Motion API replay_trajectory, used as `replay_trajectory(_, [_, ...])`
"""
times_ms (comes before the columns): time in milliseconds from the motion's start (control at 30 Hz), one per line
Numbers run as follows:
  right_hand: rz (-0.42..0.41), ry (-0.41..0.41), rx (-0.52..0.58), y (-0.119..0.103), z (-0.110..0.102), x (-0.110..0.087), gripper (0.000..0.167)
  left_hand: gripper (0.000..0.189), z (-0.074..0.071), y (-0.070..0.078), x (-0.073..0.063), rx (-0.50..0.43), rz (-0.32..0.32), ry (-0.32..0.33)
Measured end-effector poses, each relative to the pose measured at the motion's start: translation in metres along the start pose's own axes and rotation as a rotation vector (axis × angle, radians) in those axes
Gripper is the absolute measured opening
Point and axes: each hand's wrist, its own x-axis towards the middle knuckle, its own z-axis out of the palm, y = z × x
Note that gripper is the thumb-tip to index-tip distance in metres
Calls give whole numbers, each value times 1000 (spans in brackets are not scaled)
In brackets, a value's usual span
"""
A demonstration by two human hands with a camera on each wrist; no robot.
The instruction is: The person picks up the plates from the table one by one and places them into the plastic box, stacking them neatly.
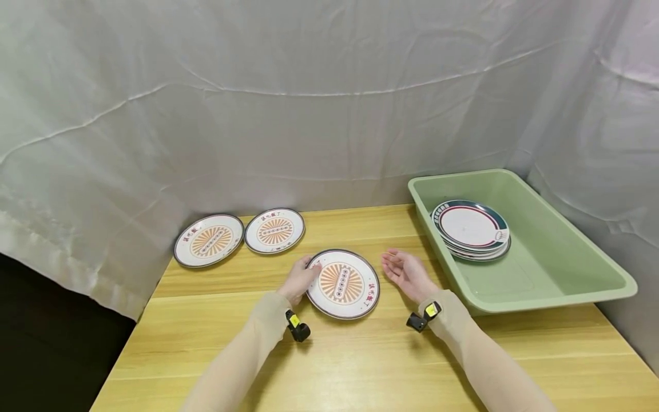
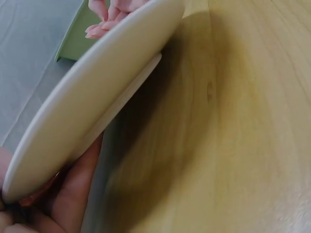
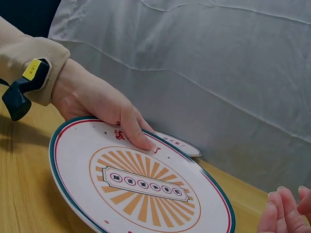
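Note:
A round white plate (image 1: 342,284) with an orange sunburst and a dark rim is held over the table by my left hand (image 1: 300,278). The thumb lies on its patterned face and the fingers go beneath, as the right wrist view shows. From the left wrist, the plate's pale underside (image 2: 97,97) and foot ring appear, tilted above the wood with a shadow below. My right hand (image 1: 408,274) hovers to the right of the plate, fingers loosely bent and holding nothing, between it and the green tub (image 1: 546,307).
Two matching plates, one at the far left (image 1: 208,241) and one beside it (image 1: 275,231), lie by the back curtain (image 1: 319,137). Inside the tub sits a stack of plates (image 1: 468,226) with green-and-red rims. The wooden table (image 1: 340,366) extends toward me.

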Motion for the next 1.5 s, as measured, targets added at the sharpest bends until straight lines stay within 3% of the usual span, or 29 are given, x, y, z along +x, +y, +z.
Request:
replay_trajectory(367, [-2, -3, 5, -4, -4, 1, 53, 49, 2, 0, -1, -45, -7, 39])
replay_trajectory(800, [4, -3, 43, -8, -4, 0, 38, 44, -4, 15, -6, -135, -72, 120])
replay_trajectory(1133, [0, -2, 21, -8, 0, -2, 41, 41, -4, 31, -14, -199, -43, 102])
replay_trajectory(1500, [-16, -35, -8, -7, 7, -3, 52, 43, 5, 44, -19, -277, 33, 166])
